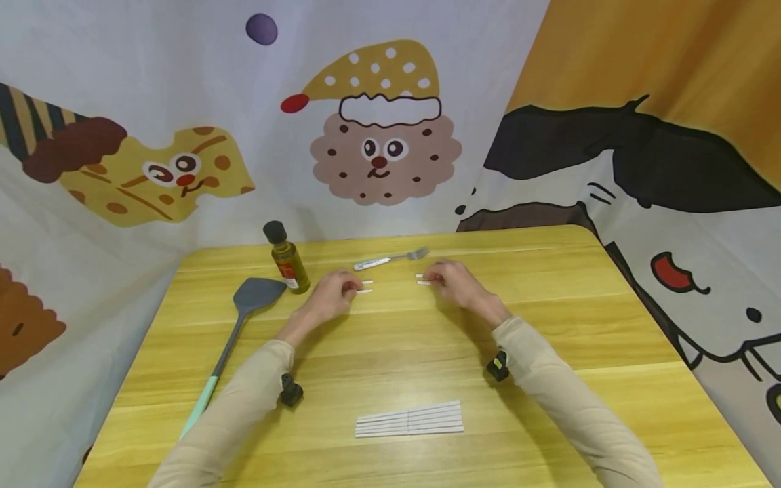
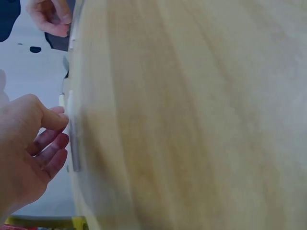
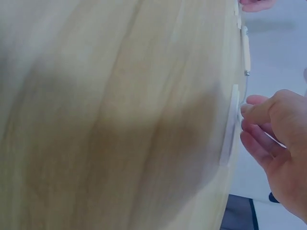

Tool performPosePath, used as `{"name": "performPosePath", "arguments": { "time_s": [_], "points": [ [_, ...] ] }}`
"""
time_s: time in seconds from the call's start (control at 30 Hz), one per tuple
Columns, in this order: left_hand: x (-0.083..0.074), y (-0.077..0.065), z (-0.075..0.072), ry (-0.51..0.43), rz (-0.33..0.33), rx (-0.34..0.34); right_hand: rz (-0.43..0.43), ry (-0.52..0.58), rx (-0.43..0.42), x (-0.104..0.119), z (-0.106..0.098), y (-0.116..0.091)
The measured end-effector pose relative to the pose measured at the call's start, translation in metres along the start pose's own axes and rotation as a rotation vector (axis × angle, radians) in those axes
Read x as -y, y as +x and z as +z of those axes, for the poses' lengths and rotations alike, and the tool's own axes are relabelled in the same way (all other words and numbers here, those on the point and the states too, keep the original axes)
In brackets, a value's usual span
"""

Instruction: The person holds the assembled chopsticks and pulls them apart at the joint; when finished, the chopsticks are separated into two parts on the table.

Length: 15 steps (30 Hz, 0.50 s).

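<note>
Well apart above the far part of the tabletop (image 1: 390, 346), the left hand (image 1: 331, 295) pinches a white stick (image 1: 367, 282) between thumb and fingers, and the right hand (image 1: 459, 281) pinches a matching stick (image 1: 419, 276); a second stick (image 1: 365, 291) and a fourth stick (image 1: 423, 282) lie just nearer the person. Beyond the hands lies a fork (image 1: 390, 259), while a row of white sticks (image 1: 409, 419) rests between the forearms.

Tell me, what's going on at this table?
A person in cream sleeves has the left hand and right hand apart, toward the far side of a yellow wood-grain table, each beside thin white sticks. Whether either grips one is unclear. A row of white sticks lies nearer the person. A white-handled metal fork lies beyond the hands; a black-capped bottle and a grey spatula with a mint-green handle are on the left.
</note>
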<state>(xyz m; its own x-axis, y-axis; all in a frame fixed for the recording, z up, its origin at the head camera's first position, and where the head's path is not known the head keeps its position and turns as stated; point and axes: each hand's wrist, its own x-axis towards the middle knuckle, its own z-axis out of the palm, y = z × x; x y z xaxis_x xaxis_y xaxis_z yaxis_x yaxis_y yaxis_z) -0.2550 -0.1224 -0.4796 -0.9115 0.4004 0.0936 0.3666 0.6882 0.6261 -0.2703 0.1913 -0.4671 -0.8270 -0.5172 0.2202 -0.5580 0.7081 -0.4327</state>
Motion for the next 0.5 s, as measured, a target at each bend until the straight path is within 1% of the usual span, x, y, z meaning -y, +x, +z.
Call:
{"name": "performPosePath", "arguments": {
  "time_s": [0.1,0.27,0.37,0.5],
  "points": [
    [-0.004,-0.003,-0.005,-0.008,0.013,-0.01,-0.021,-0.003,-0.007,0.004,-0.004,-0.001],
    [-0.016,-0.012,-0.012,0.036,0.088,-0.033,-0.084,-0.006,-0.041,0.015,-0.011,-0.005],
    [-0.028,-0.025,-0.014,0.062,0.144,-0.037,-0.108,-0.005,-0.058,0.023,-0.015,-0.012],
    [-0.044,-0.047,-0.014,0.067,0.184,-0.014,-0.108,0.008,-0.054,0.036,-0.021,-0.026]
  ]
}}
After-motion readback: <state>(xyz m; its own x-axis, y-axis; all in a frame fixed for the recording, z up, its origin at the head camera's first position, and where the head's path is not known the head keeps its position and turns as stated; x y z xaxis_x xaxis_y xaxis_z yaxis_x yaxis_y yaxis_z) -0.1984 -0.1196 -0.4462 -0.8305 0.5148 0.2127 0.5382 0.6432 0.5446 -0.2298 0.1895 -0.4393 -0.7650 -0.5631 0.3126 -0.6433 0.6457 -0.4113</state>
